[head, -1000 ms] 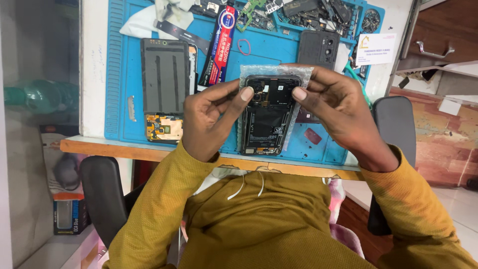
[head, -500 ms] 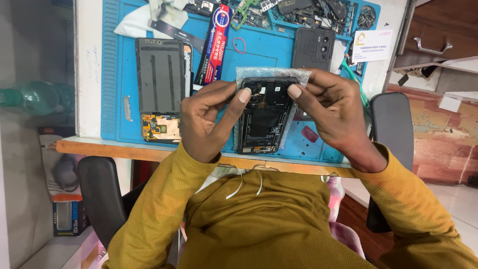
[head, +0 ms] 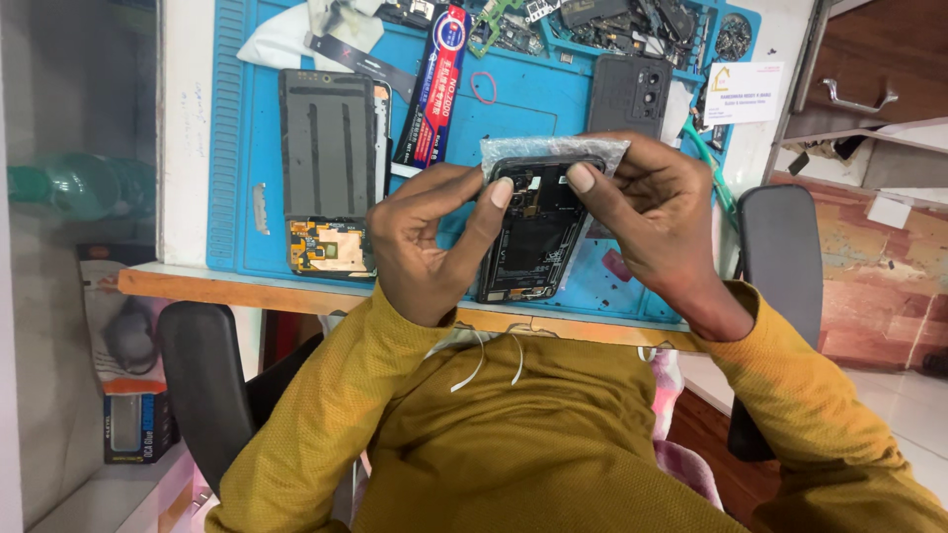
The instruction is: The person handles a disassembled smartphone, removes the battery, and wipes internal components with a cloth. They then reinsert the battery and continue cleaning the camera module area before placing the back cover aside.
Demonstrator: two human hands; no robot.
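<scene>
I hold an opened black phone body (head: 534, 237), its circuit side up, above the blue work mat (head: 523, 109). My left hand (head: 427, 240) grips its left edge, thumb pressing near the top. On the other side my right hand (head: 660, 219) clasps the right edge, thumb on the upper part. A clear plastic bag (head: 553, 150) sticks out behind the top of the phone, pinched by my right fingers.
On the mat lie a detached display panel (head: 329, 168) with a gold flex board (head: 329, 247), a red and black glue tube (head: 435, 84), a black back cover (head: 632, 94), loose parts at the top and a white card (head: 744, 92). Black chair arms flank me.
Both hands with the phone stay in nearly the same grip; the thumbs have drawn slightly closer together near the phone's top.
</scene>
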